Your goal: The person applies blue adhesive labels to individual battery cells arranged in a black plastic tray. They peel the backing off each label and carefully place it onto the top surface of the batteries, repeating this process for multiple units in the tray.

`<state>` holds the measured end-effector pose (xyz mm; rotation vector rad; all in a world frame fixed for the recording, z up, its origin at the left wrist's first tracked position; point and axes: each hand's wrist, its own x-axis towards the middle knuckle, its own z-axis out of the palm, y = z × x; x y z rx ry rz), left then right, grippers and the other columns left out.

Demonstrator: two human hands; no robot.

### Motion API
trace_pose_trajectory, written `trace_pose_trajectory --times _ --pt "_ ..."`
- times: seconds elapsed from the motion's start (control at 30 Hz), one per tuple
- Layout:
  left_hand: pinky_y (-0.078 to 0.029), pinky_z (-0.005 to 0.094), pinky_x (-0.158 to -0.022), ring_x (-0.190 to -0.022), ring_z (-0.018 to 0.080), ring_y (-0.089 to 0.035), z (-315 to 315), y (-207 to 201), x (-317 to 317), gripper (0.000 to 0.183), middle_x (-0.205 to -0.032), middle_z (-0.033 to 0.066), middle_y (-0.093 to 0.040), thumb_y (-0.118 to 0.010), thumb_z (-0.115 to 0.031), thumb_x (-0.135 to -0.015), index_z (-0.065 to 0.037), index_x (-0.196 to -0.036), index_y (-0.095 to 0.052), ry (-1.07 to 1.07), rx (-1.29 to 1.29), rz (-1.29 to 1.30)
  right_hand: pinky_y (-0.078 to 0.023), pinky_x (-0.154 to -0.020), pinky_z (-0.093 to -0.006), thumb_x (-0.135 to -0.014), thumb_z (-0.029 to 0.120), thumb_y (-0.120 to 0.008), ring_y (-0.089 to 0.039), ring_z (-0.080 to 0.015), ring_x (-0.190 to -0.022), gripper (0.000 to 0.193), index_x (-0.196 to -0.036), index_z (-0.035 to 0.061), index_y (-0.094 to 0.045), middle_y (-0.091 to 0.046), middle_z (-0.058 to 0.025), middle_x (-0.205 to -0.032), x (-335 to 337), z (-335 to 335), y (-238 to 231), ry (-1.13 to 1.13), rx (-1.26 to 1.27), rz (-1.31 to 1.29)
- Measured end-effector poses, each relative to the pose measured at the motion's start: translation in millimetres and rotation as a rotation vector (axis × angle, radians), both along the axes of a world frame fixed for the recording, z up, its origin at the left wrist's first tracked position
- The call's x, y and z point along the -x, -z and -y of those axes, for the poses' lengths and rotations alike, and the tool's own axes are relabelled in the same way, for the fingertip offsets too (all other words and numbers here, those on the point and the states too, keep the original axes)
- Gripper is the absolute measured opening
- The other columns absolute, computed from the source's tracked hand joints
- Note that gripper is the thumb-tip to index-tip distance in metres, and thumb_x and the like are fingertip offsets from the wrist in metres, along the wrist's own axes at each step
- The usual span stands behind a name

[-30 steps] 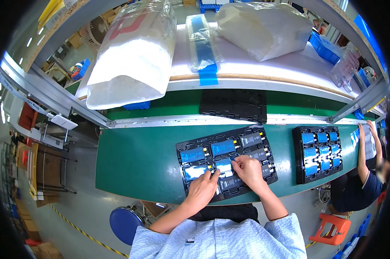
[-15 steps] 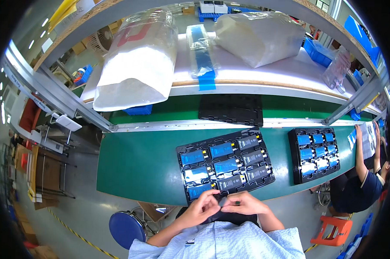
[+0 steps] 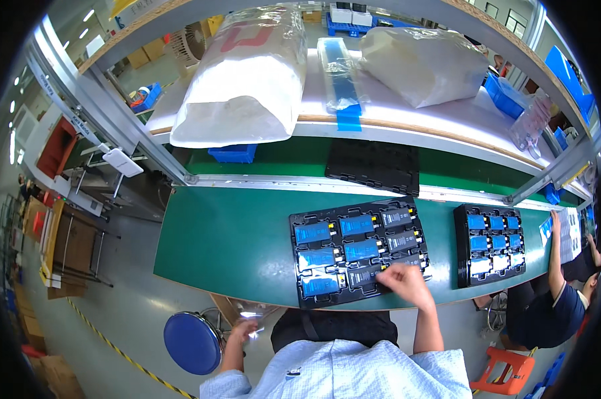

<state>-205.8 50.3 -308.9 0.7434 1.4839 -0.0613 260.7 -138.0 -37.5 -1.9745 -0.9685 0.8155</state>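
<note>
A black plastic tray lies at the table's front edge, with flat batteries in rows of pockets. Several batteries have blue faces, such as this blue battery; others are black, such as this black battery. My right hand is over the tray's front right part, its fingers curled together beside a lower black battery. Whatever is in those fingers is hidden. Below the table edge on the left, my left hand is next to shiny clear film; its fingers are too blurred to read.
A stack of black trays with blue batteries on top stands to the right. An empty black tray lies under the shelf. A blue stool is at left. A co-worker sits at the far right, handling sheets.
My hands have parted from in front of my body. The right moved up over the tray; the left dropped down left beside the clear film. The view has shifted slightly.
</note>
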Motion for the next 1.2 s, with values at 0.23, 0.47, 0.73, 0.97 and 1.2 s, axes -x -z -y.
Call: trace_pose_trajectory --times 0.23,0.47,0.73,0.97,1.2 --pt "-0.053 0.0437 -0.066 -0.074 0.0225 -0.063 -16 125 39 0.009 -0.084 0.0073 -0.067 -0.056 -0.015 -0.09 -0.008 -0.089 -0.062 -0.675 0.047 0.114 -0.037 -0.048 -0.0237 -0.087 0.016 -0.069 -0.044 -0.0039 -0.054 0.025 -0.075 -0.0054 -0.064 -0.053 -0.0001 -0.056 -48 13 6 0.457 -0.058 0.347" --pt "-0.053 0.0466 -0.081 -0.089 0.0238 -0.064 -78 140 10 0.025 -0.087 0.0074 -0.064 -0.054 -0.032 -0.095 -0.007 -0.098 -0.06 -1.279 0.204 0.197 -0.041 -0.053 -0.027 -0.086 0.014 -0.07 -0.05 -0.011 -0.057 0.017 -0.081 -0.0015 -0.065 -0.057 -0.0071 -0.066 -65 -32 -55 0.297 -0.343 0.574" --pt "-0.051 0.0439 -0.082 -0.083 0.0253 -0.064 -99 98 -23 0.037 -0.103 0.0052 -0.065 -0.055 -0.044 -0.087 -0.013 -0.107 -0.062 -0.802 -0.165 0.32 -0.048 -0.067 -0.0382 -0.08 0.018 -0.073 -0.059 -0.0285 -0.077 0.02 -0.089 0.0022 -0.064 -0.058 -0.0109 -0.082 -71 -161 -144 -0.126 -0.666 1.061" --pt "-0.052 0.0259 -0.08 -0.093 0.0156 -0.065 -86 -76 -55 0.04 -0.109 0.0081 -0.066 -0.061 -0.029 -0.091 -0.005 -0.123 -0.059 0.916 0.109 0.354 -0.047 -0.07 -0.0426 -0.084 0.017 -0.066 -0.058 -0.0327 -0.078 0.019 -0.076 -0.0003 -0.066 -0.059 -0.0141 -0.079 -86 -211 -161 -0.107 -0.555 1.186" --pt "-0.051 0.0294 -0.079 -0.087 0.0162 -0.064 -40 -347 -203 0.026 -0.097 0.0078 -0.067 -0.06 -0.022 -0.094 -0.003 -0.111 -0.065 1.328 -0.83 0.807 -0.047 -0.075 -0.0439 -0.08 0.02 -0.063 -0.057 -0.0325 -0.086 0.018 -0.074 0.0041 -0.069 -0.056 -0.0153 -0.086 -115 -252 -153 -0.085 -0.649 1.271"
